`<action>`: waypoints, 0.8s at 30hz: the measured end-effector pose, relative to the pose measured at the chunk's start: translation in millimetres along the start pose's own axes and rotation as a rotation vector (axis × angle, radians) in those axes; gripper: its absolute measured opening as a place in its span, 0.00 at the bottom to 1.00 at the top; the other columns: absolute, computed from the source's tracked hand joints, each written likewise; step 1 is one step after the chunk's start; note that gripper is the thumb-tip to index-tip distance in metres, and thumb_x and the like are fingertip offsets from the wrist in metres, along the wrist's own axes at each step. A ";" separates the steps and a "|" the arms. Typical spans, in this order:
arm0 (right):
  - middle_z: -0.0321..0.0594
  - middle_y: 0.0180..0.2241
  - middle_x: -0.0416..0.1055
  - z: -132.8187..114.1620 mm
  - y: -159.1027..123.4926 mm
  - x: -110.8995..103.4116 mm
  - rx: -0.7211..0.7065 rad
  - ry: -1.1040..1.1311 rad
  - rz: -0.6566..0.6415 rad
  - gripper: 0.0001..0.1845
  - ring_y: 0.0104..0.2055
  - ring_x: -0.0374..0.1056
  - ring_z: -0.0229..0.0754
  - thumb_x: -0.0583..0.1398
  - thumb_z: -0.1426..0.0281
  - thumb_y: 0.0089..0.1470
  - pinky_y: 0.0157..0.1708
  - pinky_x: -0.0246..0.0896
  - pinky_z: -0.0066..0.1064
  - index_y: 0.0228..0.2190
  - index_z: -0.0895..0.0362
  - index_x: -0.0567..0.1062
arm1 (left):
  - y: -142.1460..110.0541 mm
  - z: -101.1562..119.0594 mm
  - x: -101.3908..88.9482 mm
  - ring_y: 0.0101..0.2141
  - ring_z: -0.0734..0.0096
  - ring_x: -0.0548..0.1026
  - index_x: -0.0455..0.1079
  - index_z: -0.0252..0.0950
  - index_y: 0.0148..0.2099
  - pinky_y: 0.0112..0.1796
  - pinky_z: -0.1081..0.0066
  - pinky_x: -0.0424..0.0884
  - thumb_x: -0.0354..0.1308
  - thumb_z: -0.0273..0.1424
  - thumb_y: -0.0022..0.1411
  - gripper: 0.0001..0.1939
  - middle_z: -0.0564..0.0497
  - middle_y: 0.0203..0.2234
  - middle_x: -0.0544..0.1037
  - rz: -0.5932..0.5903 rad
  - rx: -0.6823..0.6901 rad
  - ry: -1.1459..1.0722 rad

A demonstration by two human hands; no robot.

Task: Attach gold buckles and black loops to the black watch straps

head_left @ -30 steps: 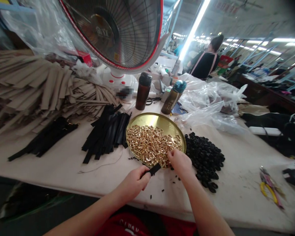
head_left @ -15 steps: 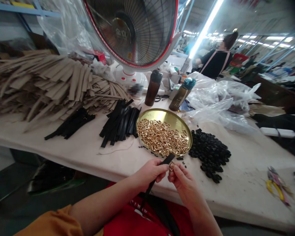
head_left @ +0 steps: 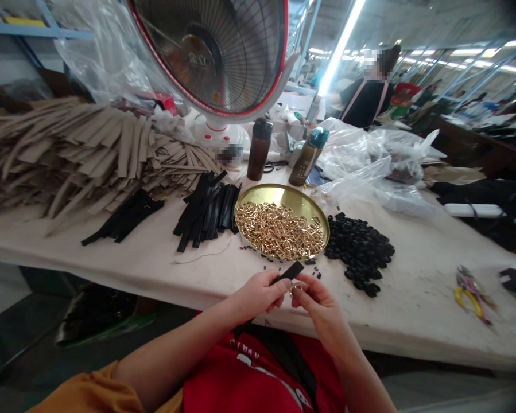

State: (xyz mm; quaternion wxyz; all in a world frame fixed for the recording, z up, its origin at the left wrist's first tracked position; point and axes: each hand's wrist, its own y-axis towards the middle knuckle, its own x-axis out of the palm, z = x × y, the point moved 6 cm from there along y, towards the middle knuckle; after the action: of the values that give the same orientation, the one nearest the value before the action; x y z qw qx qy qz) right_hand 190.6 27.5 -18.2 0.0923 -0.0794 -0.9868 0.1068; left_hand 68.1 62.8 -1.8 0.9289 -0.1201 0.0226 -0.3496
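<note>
My left hand (head_left: 267, 293) is closed on a black strap (head_left: 293, 271), whose end sticks out past the thumb. Close against it, my right hand (head_left: 315, 298) pinches a small gold buckle (head_left: 295, 288) between thumb and fingers. The buckle is beside the strap; whether the strap runs through it I cannot tell. Just beyond both hands stands a round gold tray (head_left: 313, 201) heaped with gold buckles (head_left: 279, 229). A pile of small black pieces (head_left: 359, 246) lies to the tray's right. Black straps (head_left: 208, 215) are stacked at its left.
A heater fan (head_left: 214, 51) rises behind the table. Two bottles, one dark (head_left: 260, 150) and one with a teal lid (head_left: 310, 156), stand behind the tray. Plastic bags (head_left: 378, 166) are at the back right, pliers (head_left: 472, 295) at the right, brown strips (head_left: 89, 143) at the left.
The view has shifted slightly, so the table things sit a little further left and higher. My right hand has turned the buckle, and its fingers have come nearer the strap's end.
</note>
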 end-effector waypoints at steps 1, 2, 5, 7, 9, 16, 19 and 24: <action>0.32 0.25 0.69 2.6 0.2 -1.9 0.029 0.079 0.040 0.16 0.25 0.63 0.32 0.65 0.66 0.41 0.28 0.62 0.25 0.36 0.54 0.73 | -0.7 0.2 0.1 0.15 0.81 0.56 0.60 0.33 0.34 0.17 0.79 0.53 0.44 0.41 0.59 0.15 0.59 0.16 0.60 0.006 0.013 0.012; 0.32 0.27 0.70 5.2 0.3 -3.6 0.057 0.171 0.084 0.16 0.25 0.64 0.31 0.65 0.67 0.40 0.29 0.63 0.24 0.35 0.54 0.74 | -1.8 -0.4 -0.2 0.16 0.81 0.56 0.61 0.33 0.36 0.18 0.79 0.53 0.42 0.40 0.60 0.15 0.59 0.16 0.61 0.016 0.015 0.039; 0.30 0.29 0.70 13.6 0.8 -5.1 0.132 0.425 0.186 0.16 0.26 0.66 0.28 0.68 0.70 0.36 0.30 0.66 0.20 0.32 0.54 0.74 | -7.8 -2.2 -2.2 0.18 0.80 0.59 0.63 0.33 0.36 0.21 0.79 0.56 0.43 0.37 0.60 0.13 0.58 0.18 0.62 0.041 0.029 0.197; 0.30 0.29 0.71 19.8 0.5 -3.8 0.197 0.518 0.210 0.18 0.26 0.66 0.27 0.69 0.72 0.33 0.30 0.66 0.17 0.32 0.54 0.75 | -12.0 -1.2 -4.3 0.21 0.78 0.62 0.65 0.34 0.35 0.24 0.78 0.57 0.43 0.36 0.60 0.13 0.57 0.19 0.64 0.051 0.053 0.320; 0.31 0.29 0.71 25.3 -0.1 -2.2 0.253 0.578 0.208 0.19 0.26 0.67 0.27 0.69 0.74 0.32 0.30 0.67 0.16 0.32 0.55 0.75 | -14.7 0.4 -8.1 0.23 0.76 0.64 0.66 0.35 0.36 0.25 0.77 0.57 0.43 0.36 0.61 0.14 0.56 0.20 0.66 0.076 0.066 0.429; 0.34 0.31 0.71 31.2 -1.8 2.3 0.291 0.585 0.193 0.16 0.24 0.67 0.28 0.68 0.73 0.36 0.27 0.68 0.18 0.32 0.55 0.74 | -11.8 0.2 -9.4 0.28 0.71 0.69 0.68 0.37 0.38 0.29 0.75 0.58 0.41 0.35 0.62 0.15 0.52 0.27 0.73 0.055 0.141 0.722; 0.30 0.24 0.69 32.3 -2.9 4.8 0.279 0.545 0.190 0.15 0.22 0.65 0.28 0.68 0.70 0.36 0.25 0.67 0.17 0.31 0.54 0.74 | -7.8 -0.8 -5.9 0.30 0.69 0.70 0.68 0.37 0.38 0.30 0.74 0.59 0.40 0.35 0.63 0.16 0.50 0.29 0.74 0.075 0.186 0.819; 0.29 0.23 0.68 37.9 -4.9 1.9 0.247 0.462 0.213 0.14 0.21 0.64 0.28 0.67 0.68 0.37 0.24 0.66 0.19 0.31 0.54 0.74 | -1.3 -3.9 2.3 0.27 0.69 0.70 0.68 0.37 0.36 0.28 0.74 0.58 0.42 0.34 0.62 0.14 0.51 0.27 0.74 0.031 0.211 0.863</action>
State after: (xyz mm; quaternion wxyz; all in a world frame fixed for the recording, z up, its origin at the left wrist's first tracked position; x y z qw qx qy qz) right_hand 180.6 15.7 -53.1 0.3121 -0.1930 -0.9052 0.2144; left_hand 68.6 59.6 -5.1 0.8467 0.1325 0.3745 -0.3540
